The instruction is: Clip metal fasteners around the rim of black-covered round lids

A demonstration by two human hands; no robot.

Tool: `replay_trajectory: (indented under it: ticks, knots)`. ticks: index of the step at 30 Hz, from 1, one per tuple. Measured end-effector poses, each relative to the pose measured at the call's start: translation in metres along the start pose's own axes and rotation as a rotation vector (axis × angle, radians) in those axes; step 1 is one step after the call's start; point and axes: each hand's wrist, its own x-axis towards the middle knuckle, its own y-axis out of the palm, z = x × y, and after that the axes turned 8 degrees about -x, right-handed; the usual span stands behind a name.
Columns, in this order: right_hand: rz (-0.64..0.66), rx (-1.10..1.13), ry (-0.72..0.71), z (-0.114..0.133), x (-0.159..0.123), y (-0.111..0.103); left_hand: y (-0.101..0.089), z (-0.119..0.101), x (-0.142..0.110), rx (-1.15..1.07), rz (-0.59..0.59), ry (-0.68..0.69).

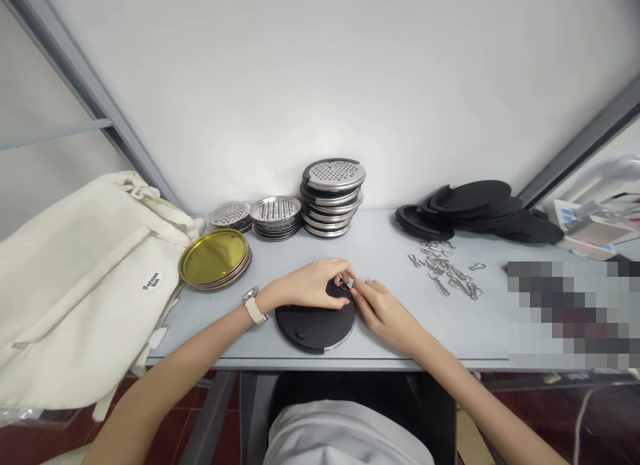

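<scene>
A black round disc (313, 331) with a silvery rim showing at its lower right lies near the table's front edge. My left hand (317, 285), with a watch on the wrist, rests over its upper part, fingers curled round its far edge and thumb on top. Beside the disc's right edge, my right hand (387, 311) is closed in a pinch on a small metal snap clip (344, 287), which also touches the left fingertips. Whether the clip passes through the disc is hidden by the fingers.
Several loose clips (440, 268) lie to the right, before a heap of black discs (473, 208). Behind my hands stand a tall stack of grater discs (334, 198), lower perforated stacks (276, 218) and gold-coloured discs (214, 258). A cream bag (90, 278) fills the left.
</scene>
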Motion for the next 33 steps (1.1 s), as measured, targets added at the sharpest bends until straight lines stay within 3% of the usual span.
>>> replay_trajectory:
  ticks: [7, 12, 20, 33]
  knots:
    - [0.003, -0.016, -0.018, 0.001, -0.001, -0.002, 0.001, 0.008, 0.001, -0.198, 0.021, -0.076]
    - [0.006, -0.013, -0.019, 0.001, -0.002, -0.003, 0.002, 0.007, 0.002, -0.185, -0.009, -0.056]
    - [0.021, -0.009, -0.016, 0.0, -0.003, -0.004, 0.003, 0.008, 0.001, -0.326, -0.003, -0.155]
    - [0.01, 0.003, -0.011, 0.0, -0.003, -0.002, 0.004, 0.02, 0.003, -0.424, -0.006, -0.191]
